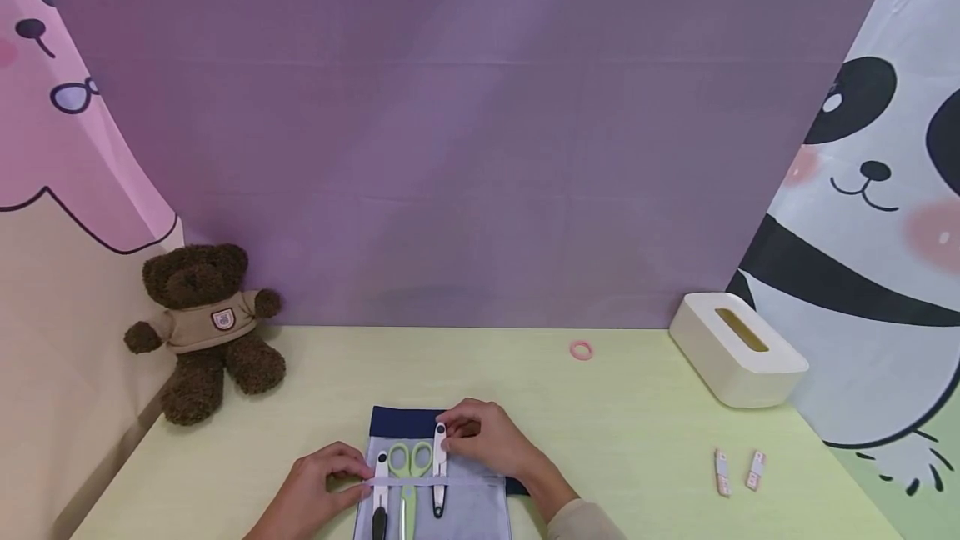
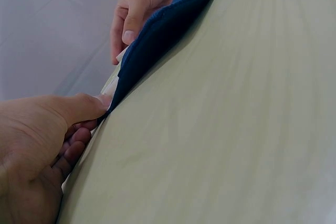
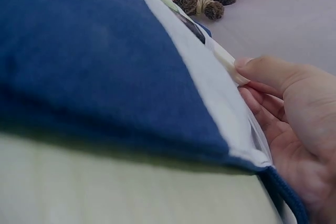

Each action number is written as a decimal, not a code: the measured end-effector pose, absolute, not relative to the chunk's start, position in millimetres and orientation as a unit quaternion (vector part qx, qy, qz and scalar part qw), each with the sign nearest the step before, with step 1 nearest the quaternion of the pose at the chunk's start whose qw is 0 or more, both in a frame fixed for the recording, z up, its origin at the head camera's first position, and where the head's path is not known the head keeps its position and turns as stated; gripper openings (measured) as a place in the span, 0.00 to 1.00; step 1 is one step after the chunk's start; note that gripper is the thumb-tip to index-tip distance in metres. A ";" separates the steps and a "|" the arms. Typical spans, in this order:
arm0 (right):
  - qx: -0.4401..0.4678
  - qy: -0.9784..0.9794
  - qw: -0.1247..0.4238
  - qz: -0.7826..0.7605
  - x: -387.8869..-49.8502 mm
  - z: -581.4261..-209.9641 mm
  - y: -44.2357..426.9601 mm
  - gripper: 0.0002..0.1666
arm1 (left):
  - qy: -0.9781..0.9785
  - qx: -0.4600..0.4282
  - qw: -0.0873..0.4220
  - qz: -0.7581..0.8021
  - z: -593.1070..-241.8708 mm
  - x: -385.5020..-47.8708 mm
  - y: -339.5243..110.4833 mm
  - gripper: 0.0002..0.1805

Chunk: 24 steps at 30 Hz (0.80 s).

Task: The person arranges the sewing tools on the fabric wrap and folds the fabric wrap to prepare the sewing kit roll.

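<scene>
A grey cloth pouch point(image 1: 472, 515) with a navy top flap point(image 1: 405, 422) lies at the table's front. Its thin elastic band point(image 1: 468, 482) crosses light green scissors point(image 1: 409, 465) and two slim white tools with dark ends, whose kind I cannot tell. My left hand point(image 1: 318, 486) pinches the pouch's left edge by the band, beside the left white tool point(image 1: 381, 473). In the left wrist view, the thumb point(image 2: 86, 107) presses on that edge. With thumb and fingers my right hand point(image 1: 487, 440) pinches the upper part of the right white tool point(image 1: 439, 469), also seen in the right wrist view.
At the back left sits a brown teddy bear point(image 1: 206, 327). A pink ring point(image 1: 581, 350) lies toward the back, with a white tissue box point(image 1: 738, 348) at the back right. Two small pink-and-white pieces point(image 1: 722, 473) lie on the right of the table.
</scene>
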State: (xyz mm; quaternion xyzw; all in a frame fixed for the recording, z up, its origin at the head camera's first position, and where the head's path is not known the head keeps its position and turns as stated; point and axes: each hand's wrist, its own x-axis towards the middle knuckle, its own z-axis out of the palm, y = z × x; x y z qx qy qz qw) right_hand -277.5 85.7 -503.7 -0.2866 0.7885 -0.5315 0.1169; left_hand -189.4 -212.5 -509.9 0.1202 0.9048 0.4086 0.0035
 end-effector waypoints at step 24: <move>-0.343 0.786 0.135 -0.497 -279.2 -503.1 89.0 0.15 | 0.906 0.124 0.007 0.405 -509.6 -189.6 -213.3 0.04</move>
